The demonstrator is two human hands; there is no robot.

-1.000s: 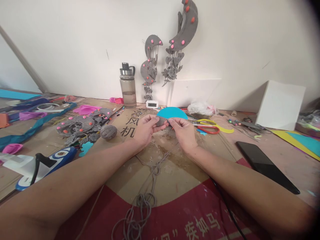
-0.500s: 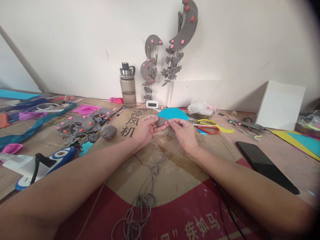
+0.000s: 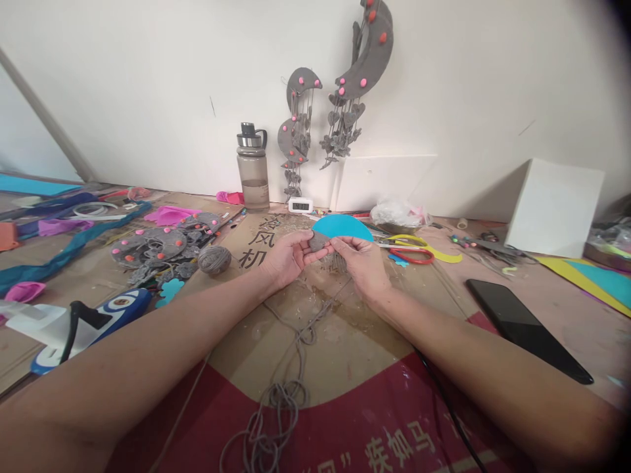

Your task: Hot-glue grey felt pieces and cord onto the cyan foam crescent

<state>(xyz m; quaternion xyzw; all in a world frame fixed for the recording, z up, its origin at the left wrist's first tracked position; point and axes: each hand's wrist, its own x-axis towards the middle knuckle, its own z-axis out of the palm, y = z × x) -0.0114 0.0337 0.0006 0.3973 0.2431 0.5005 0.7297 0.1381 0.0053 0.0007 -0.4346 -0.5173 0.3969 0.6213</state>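
Note:
A small grey felt piece is held up between both hands over the cardboard. My left hand grips its left side, thumb on top and fingers underneath. With thumb and forefinger pressed together, my right hand pinches at its right edge; whether yarn or something finer is also in that pinch is too small to tell. Grey yarn runs down from below the right hand to a loose tangle at the front. A blue disc lies just behind the hands, partly hidden by them.
Left of my hands are a yarn ball, grey felt moons and a blue-and-white glue gun. Scissors and a phone lie to the right. A water bottle stands by the wall, beside hanging felt moons.
Hardly anything differs. The felt piece tilts slightly, and the right fingers shift a little at its edge; the whole view has slid slightly.

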